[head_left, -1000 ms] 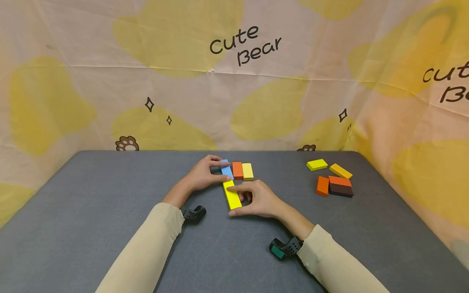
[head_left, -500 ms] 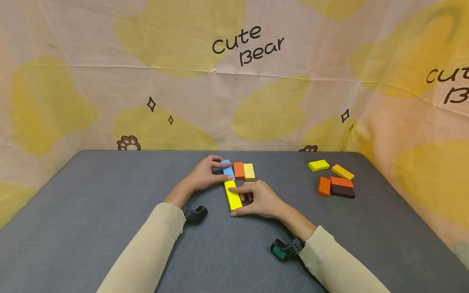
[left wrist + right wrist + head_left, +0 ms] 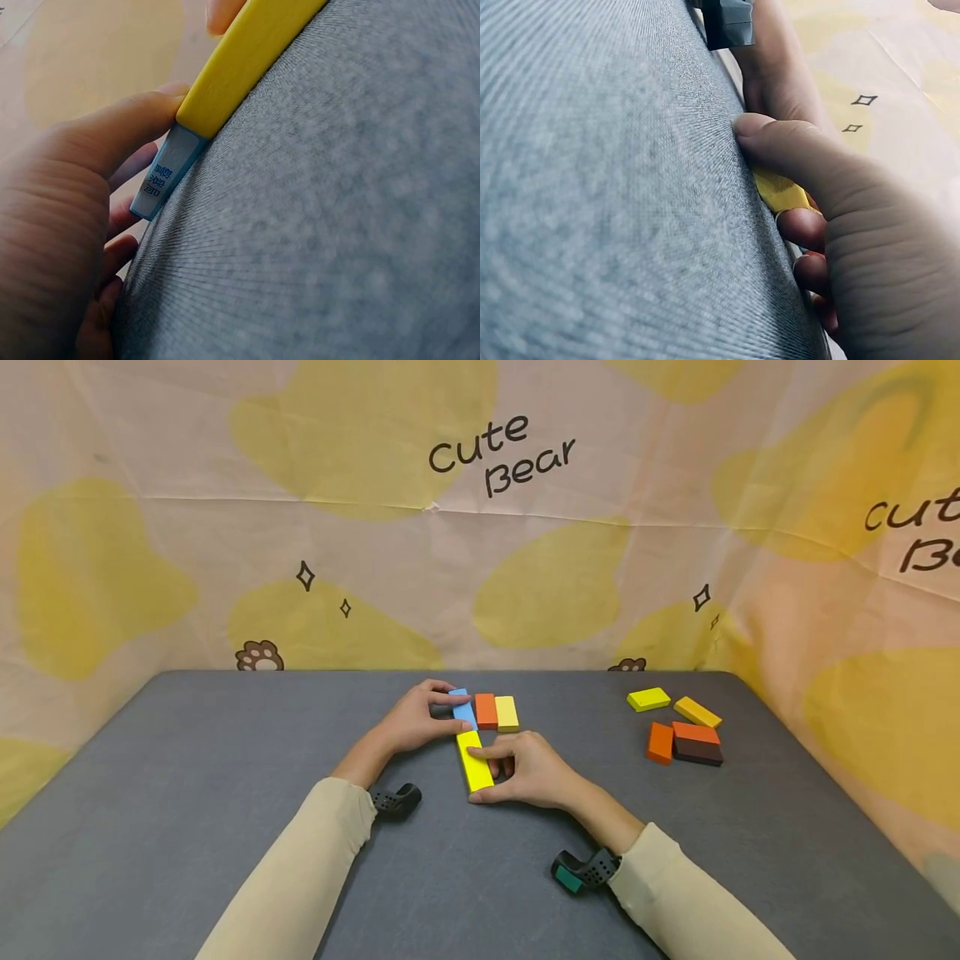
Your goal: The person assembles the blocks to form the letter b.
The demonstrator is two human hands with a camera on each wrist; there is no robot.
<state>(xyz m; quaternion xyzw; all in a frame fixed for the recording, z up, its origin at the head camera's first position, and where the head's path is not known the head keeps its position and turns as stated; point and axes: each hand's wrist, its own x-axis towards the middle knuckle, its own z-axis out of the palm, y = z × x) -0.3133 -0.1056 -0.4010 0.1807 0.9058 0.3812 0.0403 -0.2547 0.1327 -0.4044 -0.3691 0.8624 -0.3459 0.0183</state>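
A blue block (image 3: 464,713) and a long yellow block (image 3: 472,762) lie end to end on the grey table. My left hand (image 3: 416,717) holds the blue block, its thumb by the joint between the two. In the left wrist view, writing shows on the side of the blue block (image 3: 166,171), and its end meets the yellow block (image 3: 232,71). My right hand (image 3: 531,768) grips the yellow block, thumb at the near end and index finger on top. Only part of the yellow block (image 3: 778,191) shows in the right wrist view, between thumb and fingers.
An orange block (image 3: 486,712) and a pale yellow block (image 3: 507,713) stand side by side just right of the blue one. Farther right lie a yellow block (image 3: 648,699), an amber block (image 3: 697,712), orange blocks (image 3: 660,743) and a dark brown block (image 3: 697,752). A printed cloth (image 3: 551,577) hangs behind the table.
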